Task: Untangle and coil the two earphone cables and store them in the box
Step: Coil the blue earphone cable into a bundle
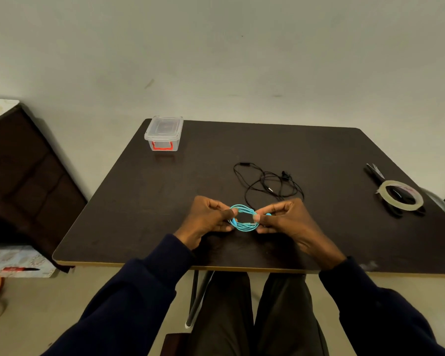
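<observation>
Your sleeves (pixel 144 291) come in over the near edge, and both hands meet low above the bench (pixel 139 214). The left hand (pixel 206 219) pinches one end of the blue coil (pixel 244 219) and the right hand (pixel 288 219) pinches the other, fingers (pixel 260 217) curled tight on the loops.

Nothing ties the coil (a loose blue end pokes out by your right thumb), so it will probably spring open as soon as either pinch slackens. Gather it into one hand before the other lets go. Pulling your hands apart would stretch the oval and could slip loops off.

The black cable (pixel 267 183) lies on the bench just beyond your right hand in a loose tangle, not yet coiled. A careless reach could snag it and drag it along.

The box (pixel 164 133) stands at the far left corner, well apart from the coil, with its lid on. That lid is what stands in your way, because you'll need a free hand to open it. Tape (pixel 385 187) rests on scissors (pixel 374 173) at the far right, off your route to the box.
</observation>
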Demonstrator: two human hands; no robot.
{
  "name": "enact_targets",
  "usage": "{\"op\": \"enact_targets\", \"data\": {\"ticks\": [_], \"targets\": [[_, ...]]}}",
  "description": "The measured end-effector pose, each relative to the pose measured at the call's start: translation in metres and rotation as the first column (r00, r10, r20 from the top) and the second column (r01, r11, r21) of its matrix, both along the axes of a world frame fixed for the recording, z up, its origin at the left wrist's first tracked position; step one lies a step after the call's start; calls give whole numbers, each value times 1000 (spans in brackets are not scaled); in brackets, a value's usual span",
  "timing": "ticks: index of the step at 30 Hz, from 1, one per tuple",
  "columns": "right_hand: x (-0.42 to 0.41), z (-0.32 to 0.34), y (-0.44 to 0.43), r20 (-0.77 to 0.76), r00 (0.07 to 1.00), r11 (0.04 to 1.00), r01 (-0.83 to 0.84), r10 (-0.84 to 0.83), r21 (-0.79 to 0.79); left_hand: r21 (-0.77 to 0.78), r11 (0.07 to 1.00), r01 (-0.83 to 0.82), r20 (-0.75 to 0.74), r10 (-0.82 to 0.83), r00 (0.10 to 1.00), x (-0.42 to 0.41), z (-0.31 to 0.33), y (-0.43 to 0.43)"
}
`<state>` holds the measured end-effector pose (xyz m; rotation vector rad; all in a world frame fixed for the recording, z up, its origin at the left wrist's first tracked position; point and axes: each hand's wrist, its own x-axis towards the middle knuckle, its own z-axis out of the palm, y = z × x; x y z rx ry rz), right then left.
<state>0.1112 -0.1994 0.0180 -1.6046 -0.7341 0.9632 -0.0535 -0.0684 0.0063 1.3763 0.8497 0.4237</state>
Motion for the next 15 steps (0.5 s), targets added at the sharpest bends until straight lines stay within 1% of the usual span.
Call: {"op": "enact_targets", "data": {"ticks": [3, 6, 8, 10, 15], "targets": [[4, 0, -9, 83, 996, 997, -41, 46, -62, 140, 989, 42, -95, -29, 995, 4, -3, -5], [7, -2, -13, 198, 978, 992, -42, 66, -120, 279, 950, 141, -233, -76, 970, 11, -2, -8], [8, -5, -12, 292, 953, 990, -44, 82, -132, 297, 941, 160, -271, -77, 959, 14, 0, -5], [8, -8, -7, 375, 923, 990, -43, 91, -135, 280, 949, 142, -263, -66, 962, 16, 0, 0], [13, -14, 11, 503, 863, 995, 6, 44, -99, 272, 956, 113, -279, -34, 960, 20, 4, 12]]}}
